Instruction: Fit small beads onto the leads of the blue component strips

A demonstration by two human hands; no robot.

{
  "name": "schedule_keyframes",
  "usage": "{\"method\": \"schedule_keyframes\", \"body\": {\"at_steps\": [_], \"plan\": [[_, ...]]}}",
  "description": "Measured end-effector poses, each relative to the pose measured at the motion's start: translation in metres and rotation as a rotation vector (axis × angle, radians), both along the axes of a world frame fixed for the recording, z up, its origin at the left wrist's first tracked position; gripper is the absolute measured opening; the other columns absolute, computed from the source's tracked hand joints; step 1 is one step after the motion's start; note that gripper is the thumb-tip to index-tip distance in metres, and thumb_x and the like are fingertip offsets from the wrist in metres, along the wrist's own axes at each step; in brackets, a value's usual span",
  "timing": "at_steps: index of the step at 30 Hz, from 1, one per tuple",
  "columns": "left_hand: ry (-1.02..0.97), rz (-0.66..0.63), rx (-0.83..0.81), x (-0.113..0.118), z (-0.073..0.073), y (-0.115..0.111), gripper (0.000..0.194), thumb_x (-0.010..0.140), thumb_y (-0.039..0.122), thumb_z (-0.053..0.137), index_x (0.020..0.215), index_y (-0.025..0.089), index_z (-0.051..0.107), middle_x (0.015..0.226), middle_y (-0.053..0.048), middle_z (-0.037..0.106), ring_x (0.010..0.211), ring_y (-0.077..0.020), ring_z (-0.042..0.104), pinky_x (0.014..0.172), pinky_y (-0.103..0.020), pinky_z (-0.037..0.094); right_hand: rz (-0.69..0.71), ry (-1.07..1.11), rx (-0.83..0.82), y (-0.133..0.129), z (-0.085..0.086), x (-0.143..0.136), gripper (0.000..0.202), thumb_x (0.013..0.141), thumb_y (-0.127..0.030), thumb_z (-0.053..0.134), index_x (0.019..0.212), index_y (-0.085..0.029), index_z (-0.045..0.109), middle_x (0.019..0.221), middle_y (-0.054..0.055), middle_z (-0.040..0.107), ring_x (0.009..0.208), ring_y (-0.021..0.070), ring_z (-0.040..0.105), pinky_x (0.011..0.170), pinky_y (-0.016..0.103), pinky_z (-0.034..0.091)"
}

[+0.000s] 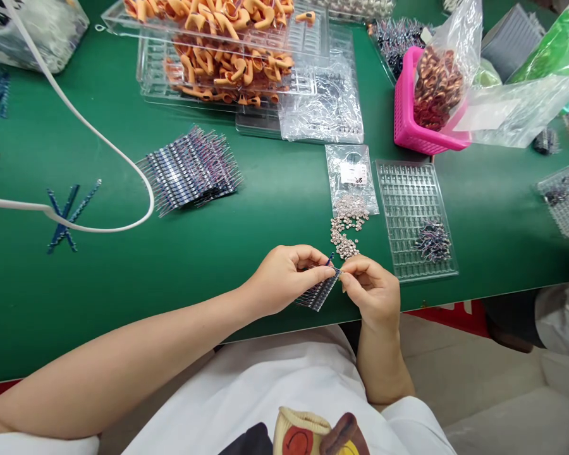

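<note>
You have work under way on the small panel [318, 296], which sits just on your side of the pile of pale discs [345, 230], a little to its left. Your left hand [284, 278] pinches that panel by its upper edge between thumb and fingers. Your right hand [374, 291] has thumb and forefinger brought to the panel's corner, beside the near end of the pile; whether they grip the panel or some tiny part, I cannot tell.

As I judge it, you are partway: this panel is in hand and not yet set down, while a stack of similar panels [192, 167] lies left of the pile. Whether that stack is done or waiting, the view does not settle. The discs lie loose in good number, so plenty of them look unused.

As for containers, the labelled bag [334, 165] lies directly beyond the pile, and some discs rest against its near end. To the pile's right, the clear tray [401, 208] carries a loose heap of wired pieces [435, 241], gathered over its compartments; they may be finished pieces, but that is only a guess. Beyond the pile and to its right, the pink basket [408, 117] holds a plastic bag of copper-coloured pieces [436, 82]. Far beyond the pile, to its left, stacked clear trays [154, 82] hold heaps of orange pieces [237, 69].
</note>
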State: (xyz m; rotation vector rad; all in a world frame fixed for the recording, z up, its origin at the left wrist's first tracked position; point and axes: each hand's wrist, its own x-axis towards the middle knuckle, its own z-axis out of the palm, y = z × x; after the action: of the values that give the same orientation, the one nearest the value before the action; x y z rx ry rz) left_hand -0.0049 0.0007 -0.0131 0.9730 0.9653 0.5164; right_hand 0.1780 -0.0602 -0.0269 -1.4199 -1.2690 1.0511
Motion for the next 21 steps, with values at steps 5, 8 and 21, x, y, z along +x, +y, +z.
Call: {"method": "schedule_keyframes", "body": {"at_steps": [5,8,21], "plan": [[0.008,-0.022,0.029,-0.001,0.000,-0.001,0.022,0.078,0.037,0.073,0.081,0.015,0.071,0.067,-0.001,0.067,0.059,-0.0127,0.057,0.057,-0.025,0.046,0.007,-0.012,0.001,0.000,-0.001,0.001,0.008,0.088,-0.024,0.069,0.080,-0.022,0.069,0.072,0.000,0.060,0.062,0.0138,0.052,0.054,0.028,0.038],[0.046,-0.027,0.075,-0.002,-0.001,-0.002,0.023,0.080,0.038,0.071,0.080,0.015,0.071,0.066,0.000,0.065,0.056,-0.0119,0.055,0.053,-0.024,0.044,0.013,-0.033,0.016,0.000,-0.002,0.001,0.007,0.088,-0.025,0.069,0.081,-0.022,0.069,0.073,0.001,0.061,0.063,0.0144,0.053,0.055,0.028,0.039],[0.022,-0.110,0.098,-0.003,0.006,-0.003,0.022,0.084,0.036,0.065,0.082,0.015,0.066,0.068,0.001,0.060,0.056,-0.0102,0.050,0.052,-0.022,0.042,0.109,0.236,-0.163,0.001,-0.007,0.010,0.016,0.083,-0.037,0.078,0.085,-0.021,0.073,0.074,0.001,0.065,0.056,0.0123,0.057,0.049,0.026,0.047]]}}
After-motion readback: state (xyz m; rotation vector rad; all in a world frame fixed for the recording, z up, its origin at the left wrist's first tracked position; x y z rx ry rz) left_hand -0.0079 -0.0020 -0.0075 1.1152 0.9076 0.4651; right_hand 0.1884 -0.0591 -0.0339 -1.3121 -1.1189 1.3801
